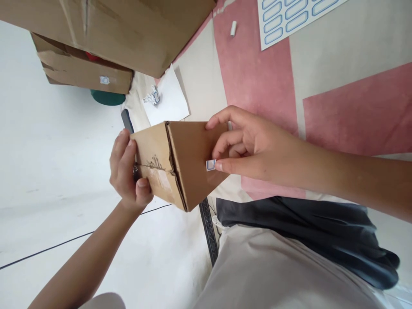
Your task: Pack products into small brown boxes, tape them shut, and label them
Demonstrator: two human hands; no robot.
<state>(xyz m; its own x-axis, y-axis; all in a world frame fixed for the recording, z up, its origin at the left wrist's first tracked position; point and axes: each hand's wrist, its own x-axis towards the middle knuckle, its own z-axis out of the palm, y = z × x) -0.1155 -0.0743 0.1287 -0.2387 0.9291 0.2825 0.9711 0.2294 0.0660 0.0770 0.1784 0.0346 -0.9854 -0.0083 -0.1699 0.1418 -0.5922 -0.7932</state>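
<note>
A small brown cardboard box (199,159) is held up in front of me, with dark scribbled marks and clear tape on its left face. My left hand (127,169) grips its far left end, fingers and thumb wrapped round the edges. On the side turned toward my right hand (244,143) is a small white label with a blue border (210,165). My right thumb tip covers one end of that label, and the other fingers curl against the same side. Whether the label is fully stuck down I cannot tell.
A sheet of blue-bordered labels (289,19) and a small white roll-like piece (233,28) lie on the pink and white cloth (257,81). Crumpled label scraps (153,96) rest on white paper (170,103). Larger cardboard boxes (128,34) stand at the upper left.
</note>
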